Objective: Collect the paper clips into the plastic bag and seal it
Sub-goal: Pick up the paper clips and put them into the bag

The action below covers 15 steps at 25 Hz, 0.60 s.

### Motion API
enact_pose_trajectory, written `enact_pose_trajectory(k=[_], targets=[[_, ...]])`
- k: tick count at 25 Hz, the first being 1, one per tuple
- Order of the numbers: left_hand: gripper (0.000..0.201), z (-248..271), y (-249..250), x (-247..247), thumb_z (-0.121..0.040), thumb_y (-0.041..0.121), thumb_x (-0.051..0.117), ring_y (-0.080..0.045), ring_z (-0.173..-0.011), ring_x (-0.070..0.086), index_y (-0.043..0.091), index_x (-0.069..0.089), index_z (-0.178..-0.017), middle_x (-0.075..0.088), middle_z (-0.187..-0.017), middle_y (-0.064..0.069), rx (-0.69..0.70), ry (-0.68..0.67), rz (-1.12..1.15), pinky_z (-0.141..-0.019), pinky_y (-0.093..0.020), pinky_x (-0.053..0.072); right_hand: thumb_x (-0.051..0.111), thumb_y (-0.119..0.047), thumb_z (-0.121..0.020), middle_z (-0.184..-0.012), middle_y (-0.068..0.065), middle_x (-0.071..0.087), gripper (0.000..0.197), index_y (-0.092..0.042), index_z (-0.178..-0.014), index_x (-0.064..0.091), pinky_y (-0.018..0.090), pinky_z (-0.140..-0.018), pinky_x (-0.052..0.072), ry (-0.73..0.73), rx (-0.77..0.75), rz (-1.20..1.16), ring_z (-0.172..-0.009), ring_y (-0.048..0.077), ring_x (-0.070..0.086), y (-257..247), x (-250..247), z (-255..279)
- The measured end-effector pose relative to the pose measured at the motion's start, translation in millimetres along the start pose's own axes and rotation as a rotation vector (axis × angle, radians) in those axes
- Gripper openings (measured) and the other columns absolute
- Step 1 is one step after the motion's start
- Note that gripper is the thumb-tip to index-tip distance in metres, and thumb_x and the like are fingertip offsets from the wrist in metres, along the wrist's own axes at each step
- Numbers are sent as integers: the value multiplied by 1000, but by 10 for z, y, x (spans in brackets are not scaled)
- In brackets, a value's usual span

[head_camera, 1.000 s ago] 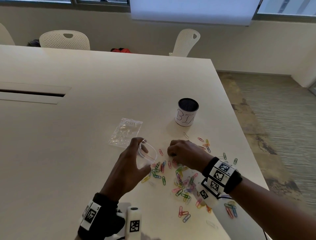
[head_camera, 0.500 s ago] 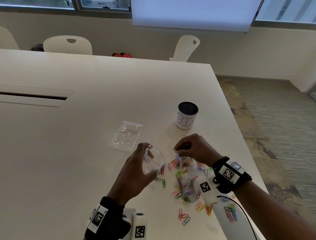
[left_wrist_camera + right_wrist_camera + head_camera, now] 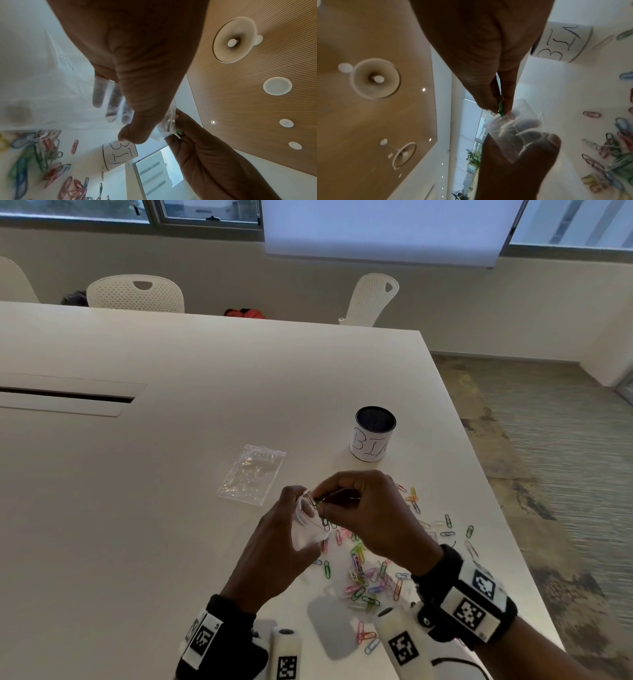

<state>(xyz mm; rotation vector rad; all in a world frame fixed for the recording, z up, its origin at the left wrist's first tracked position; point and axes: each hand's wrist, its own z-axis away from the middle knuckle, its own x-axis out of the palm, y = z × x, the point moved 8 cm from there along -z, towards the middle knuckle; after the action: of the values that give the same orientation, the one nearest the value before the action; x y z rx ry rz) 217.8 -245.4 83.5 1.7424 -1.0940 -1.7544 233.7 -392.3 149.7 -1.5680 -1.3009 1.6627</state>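
My left hand (image 3: 284,539) holds a small clear plastic bag (image 3: 306,529) above the table, its mouth turned toward my right hand. My right hand (image 3: 346,505) pinches a green paper clip (image 3: 500,108) between thumb and finger right at the bag's mouth (image 3: 510,121). In the left wrist view the bag (image 3: 164,121) sits under my thumb with the green clip (image 3: 178,132) at its rim. Several coloured paper clips (image 3: 363,573) lie scattered on the white table (image 3: 171,474) below and to the right of my hands.
A second clear bag (image 3: 251,474) lies flat on the table left of the hands. A dark cup with a white "BIN" label (image 3: 373,438) stands behind them. The table's right edge (image 3: 479,491) runs close to the outer clips. White chairs (image 3: 135,294) line the far side.
My right hand lifted from the pile with a green clip and moved left to the bag's mouth. My left hand raised the bag slightly toward it.
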Motion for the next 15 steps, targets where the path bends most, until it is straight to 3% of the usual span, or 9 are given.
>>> enact_pose_trajectory(k=[4,7,9,12,15], targets=[[64,12,9,-24,-81,12,82,-6,-92,65,28,43,-128,64,-107,14,-17,4,32,-69,-9,51,83,-16,-84,-94,-9,81,18,-21,-101,80,17,-80,62,-15,-48,97,-83,-5,76,-63,26,17],[64,17,-6,-23,-80,13,83,1,-95,64,32,42,-125,62,-107,16,-12,13,33,-71,-8,51,83,-10,-85,-90,-7,82,16,-16,-99,81,14,-78,61,24,-62,117,-80,-4,76,-101,-59,-3],[66,24,-25,-14,-79,18,85,-2,-99,63,33,42,-127,62,-108,18,-7,19,26,-76,-10,52,82,-8,-85,-88,-7,81,13,-14,-97,81,12,-78,60,63,-65,141,-80,-2,76,-61,-193,-43],[68,36,-57,-28,-79,25,87,-5,-102,62,36,43,-129,61,-109,18,-4,33,45,-80,-28,60,84,-7,-82,-85,-5,80,13,-12,-93,81,17,-80,62,185,16,179,-76,2,76,262,-588,-156],[69,36,-68,-52,-78,28,88,-6,-102,63,37,43,-129,61,-108,18,8,40,44,-79,-29,59,83,-1,-81,-81,1,80,13,-10,-90,82,28,-81,64,269,117,305,-75,10,77,748,-951,-254]])
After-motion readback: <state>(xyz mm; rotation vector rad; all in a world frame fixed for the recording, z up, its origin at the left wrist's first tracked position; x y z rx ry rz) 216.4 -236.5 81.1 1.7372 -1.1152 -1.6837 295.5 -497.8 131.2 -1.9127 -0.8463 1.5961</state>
